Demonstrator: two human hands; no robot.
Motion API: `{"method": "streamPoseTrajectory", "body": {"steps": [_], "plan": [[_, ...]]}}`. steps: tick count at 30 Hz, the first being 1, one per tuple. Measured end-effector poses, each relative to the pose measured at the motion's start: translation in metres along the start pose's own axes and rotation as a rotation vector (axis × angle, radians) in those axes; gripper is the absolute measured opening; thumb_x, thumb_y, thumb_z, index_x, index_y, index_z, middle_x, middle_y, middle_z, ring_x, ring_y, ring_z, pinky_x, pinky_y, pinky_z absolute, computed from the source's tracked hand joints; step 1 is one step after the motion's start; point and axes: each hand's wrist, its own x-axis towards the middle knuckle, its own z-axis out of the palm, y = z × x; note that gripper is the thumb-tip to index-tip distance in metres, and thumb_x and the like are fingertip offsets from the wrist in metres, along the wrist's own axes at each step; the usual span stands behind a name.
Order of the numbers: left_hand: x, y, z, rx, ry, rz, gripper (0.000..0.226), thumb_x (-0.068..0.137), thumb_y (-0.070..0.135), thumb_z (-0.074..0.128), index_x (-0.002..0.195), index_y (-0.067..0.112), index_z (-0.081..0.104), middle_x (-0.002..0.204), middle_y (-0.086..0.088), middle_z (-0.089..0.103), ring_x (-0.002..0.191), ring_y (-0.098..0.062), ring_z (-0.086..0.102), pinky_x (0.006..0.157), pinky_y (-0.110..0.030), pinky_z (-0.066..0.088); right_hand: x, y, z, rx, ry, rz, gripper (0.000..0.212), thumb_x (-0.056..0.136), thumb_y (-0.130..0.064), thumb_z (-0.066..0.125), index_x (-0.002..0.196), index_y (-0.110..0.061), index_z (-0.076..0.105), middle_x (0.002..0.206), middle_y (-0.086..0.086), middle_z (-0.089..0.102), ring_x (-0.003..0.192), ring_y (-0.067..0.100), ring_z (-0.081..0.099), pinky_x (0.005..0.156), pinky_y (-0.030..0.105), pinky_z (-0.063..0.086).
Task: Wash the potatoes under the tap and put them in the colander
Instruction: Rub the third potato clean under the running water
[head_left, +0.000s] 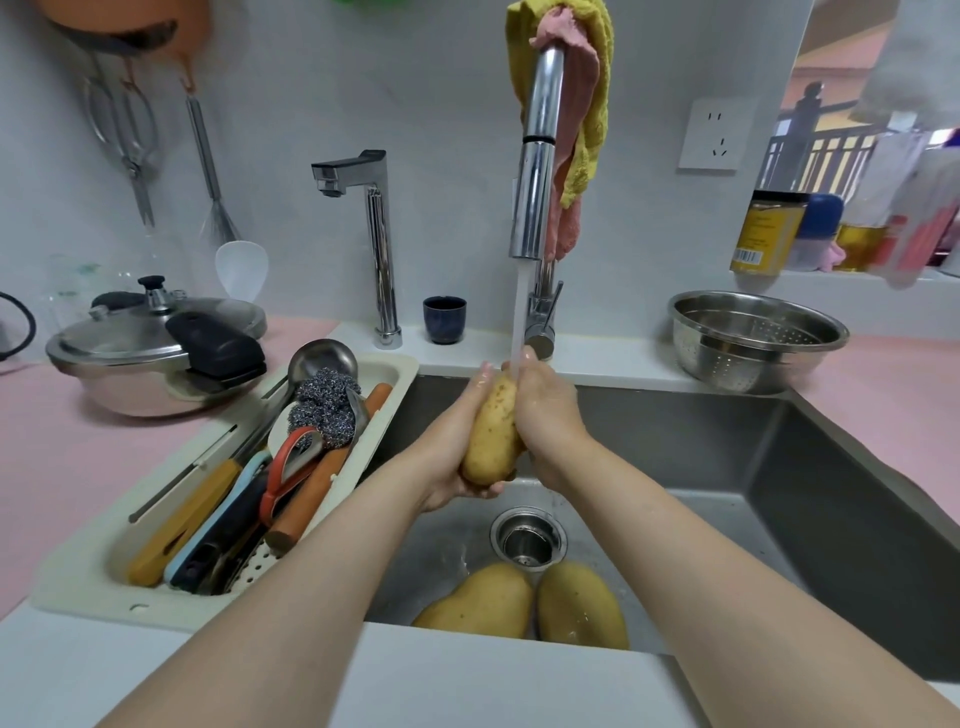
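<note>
A long yellow potato (493, 436) is held upright over the steel sink (779, 467), under the water running from the chrome tap (537, 156). My left hand (457, 441) cups it from below and the left, fingers curled round it. My right hand (545, 410) grips its right side and top. Two more potatoes lie wet on the sink floor near the front edge, one on the left (483, 603) and one on the right (582, 608). The steel colander (753, 338) stands with nothing in it on the counter to the right of the sink.
A white drainer tray (104, 571) with utensils, a peeler and a steel scourer sits at the sink's left edge. A pressure cooker (150, 348) stands behind it. A second small tap (374, 234) and a dark cup (444, 319) stand on the back ledge. The drain (527, 538) lies mid-sink.
</note>
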Motion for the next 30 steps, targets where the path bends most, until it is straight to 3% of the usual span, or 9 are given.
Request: {"method": "streamPoseTrajectory", "body": {"steps": [2,6,9,13,17,21,25,27,30], "plan": [[0.000,0.001,0.000,0.036,0.015,0.053,0.076,0.081,0.082,0.051,0.111,0.015,0.069,0.080,-0.009,0.071,0.067,-0.023,0.061,0.049,-0.026,0.046,0.003,0.004,-0.002,-0.001,-0.001,0.020,0.059,0.099,-0.066,0.031,0.137,-0.033,0.062,0.133,0.001,0.065,0.125,0.023,0.059,0.110,0.046,0.048],[-0.001,0.006,-0.014,-0.052,-0.008,-0.004,0.085,0.081,0.084,0.049,0.111,0.006,0.065,0.083,-0.014,0.070,0.056,-0.024,0.062,0.038,-0.021,0.042,0.005,0.007,-0.010,0.051,-0.238,-0.018,0.045,0.108,-0.041,0.042,0.151,-0.029,0.044,0.147,0.005,0.051,0.133,0.028,0.053,0.107,0.052,0.050],[-0.002,0.007,-0.020,-0.083,-0.041,-0.006,0.084,0.082,0.084,0.046,0.106,0.007,0.066,0.083,-0.015,0.069,0.055,-0.025,0.060,0.036,-0.019,0.041,0.006,0.006,-0.015,0.211,-0.386,0.057,0.041,0.108,-0.025,0.049,0.149,-0.026,0.044,0.142,0.008,0.055,0.129,0.028,0.056,0.099,0.052,0.055],[-0.003,0.010,-0.010,0.010,-0.018,0.087,0.086,0.085,0.083,0.043,0.120,0.007,0.064,0.093,-0.017,0.074,0.057,-0.027,0.063,0.039,-0.021,0.041,0.000,-0.002,-0.010,0.208,-0.222,-0.011,0.034,0.106,-0.035,0.052,0.137,-0.022,0.055,0.123,0.006,0.065,0.115,0.026,0.064,0.085,0.044,0.058],[-0.003,0.006,0.001,0.154,0.047,0.120,0.082,0.087,0.082,0.042,0.111,0.008,0.068,0.086,-0.013,0.075,0.058,-0.025,0.065,0.044,-0.023,0.041,-0.002,-0.006,-0.007,0.210,-0.003,0.054,0.027,0.106,-0.047,0.048,0.114,-0.027,0.063,0.112,0.005,0.070,0.102,0.020,0.068,0.081,0.038,0.057],[-0.003,0.006,-0.005,0.143,0.050,0.102,0.084,0.085,0.085,0.042,0.113,0.010,0.068,0.087,-0.013,0.074,0.057,-0.025,0.063,0.043,-0.021,0.039,0.001,-0.002,-0.014,0.240,-0.185,0.105,0.031,0.108,-0.038,0.048,0.134,-0.024,0.058,0.133,0.010,0.063,0.118,0.026,0.063,0.095,0.046,0.056],[-0.003,0.008,-0.017,0.032,0.034,0.067,0.084,0.085,0.085,0.039,0.118,0.012,0.065,0.090,-0.016,0.074,0.054,-0.027,0.060,0.037,-0.019,0.037,-0.003,-0.003,-0.026,0.404,-0.500,0.116,0.044,0.106,-0.005,0.048,0.147,-0.020,0.044,0.138,0.012,0.057,0.122,0.028,0.058,0.085,0.041,0.056],[-0.002,0.008,-0.020,0.040,0.032,0.077,0.086,0.086,0.085,0.037,0.117,0.011,0.066,0.090,-0.017,0.074,0.055,-0.028,0.059,0.038,-0.019,0.037,-0.003,-0.002,-0.026,0.421,-0.506,0.102,0.046,0.105,-0.003,0.051,0.147,-0.019,0.045,0.133,0.010,0.060,0.117,0.025,0.060,0.081,0.040,0.059],[-0.001,0.009,-0.019,0.041,-0.001,0.073,0.089,0.087,0.085,0.034,0.117,0.008,0.066,0.090,-0.017,0.074,0.055,-0.028,0.059,0.038,-0.019,0.037,0.000,0.002,-0.018,0.316,-0.377,0.070,0.052,0.103,-0.022,0.060,0.152,-0.019,0.043,0.140,0.012,0.058,0.126,0.031,0.059,0.093,0.050,0.057]]}}
